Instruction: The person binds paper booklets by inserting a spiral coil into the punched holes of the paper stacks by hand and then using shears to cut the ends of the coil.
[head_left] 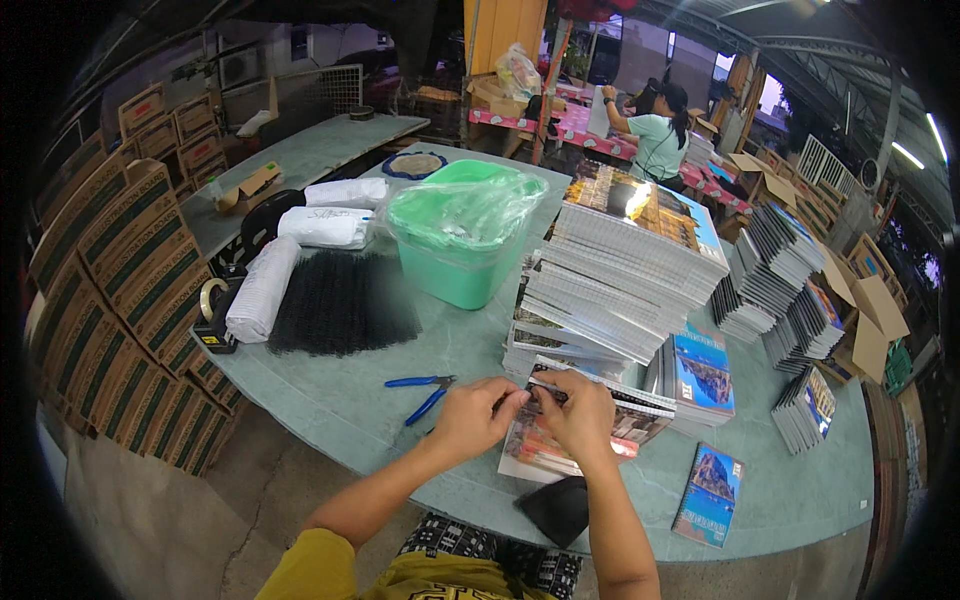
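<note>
Left grip, right grip at notebook: glossy, orange, seemingly coiled.

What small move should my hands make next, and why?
Probably finish the fingertip work over the dark-and-orange printed paper booklet before reaching for the blue-handled pliers: your left hand and right hand have bent fingers close together there, while the pliers lie loose to their left.

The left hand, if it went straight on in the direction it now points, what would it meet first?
The left hand would most likely meet the right hand first, near the corner of the book; the exact gap and depth between them are unclear.
</note>
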